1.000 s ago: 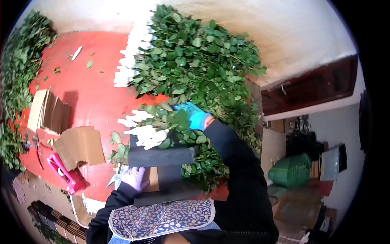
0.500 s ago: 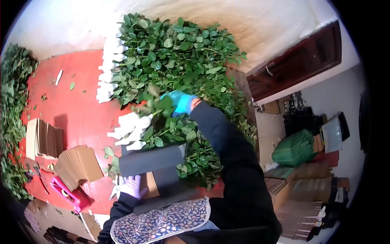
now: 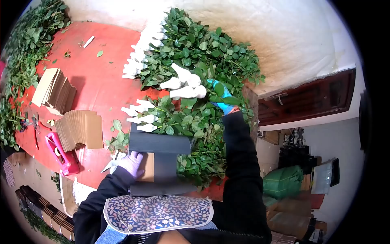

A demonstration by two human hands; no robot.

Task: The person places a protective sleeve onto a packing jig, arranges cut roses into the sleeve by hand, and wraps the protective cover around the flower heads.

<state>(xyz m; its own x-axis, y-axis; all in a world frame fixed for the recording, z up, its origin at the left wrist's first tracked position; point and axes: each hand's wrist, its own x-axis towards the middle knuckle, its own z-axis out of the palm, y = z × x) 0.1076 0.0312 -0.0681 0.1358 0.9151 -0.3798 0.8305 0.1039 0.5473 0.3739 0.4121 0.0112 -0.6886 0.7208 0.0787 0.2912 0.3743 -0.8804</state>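
My right hand [image 3: 221,96], in a blue glove, is closed around the leafy stems of several roses with white-sleeved heads [image 3: 189,83]. The heads point left, raised above the greenery. My left hand [image 3: 131,164], in a light purple glove, lies with fingers stretched out on a brown cardboard piece [image 3: 147,168] set in a dark grey wrap sheet [image 3: 165,166]. Grey-white pointed pieces [image 3: 109,164] stick out beside that hand; their kind is unclear. Just above the wrap, more white-sleeved roses [image 3: 142,116] lie on the table.
A large pile of leafy stems [image 3: 203,49] lies against the wall. Cardboard stacks [image 3: 57,91], folded cardboard sheets [image 3: 83,130], a pink tape dispenser [image 3: 63,154] and red-handled cutters [image 3: 36,126] are on the red table [image 3: 105,53]. More greenery [image 3: 34,40] lines the far left.
My right hand has lifted a bunch of white-sleeved roses from the greenery and moved right. My left hand stays on the cardboard. The camera view has shifted.
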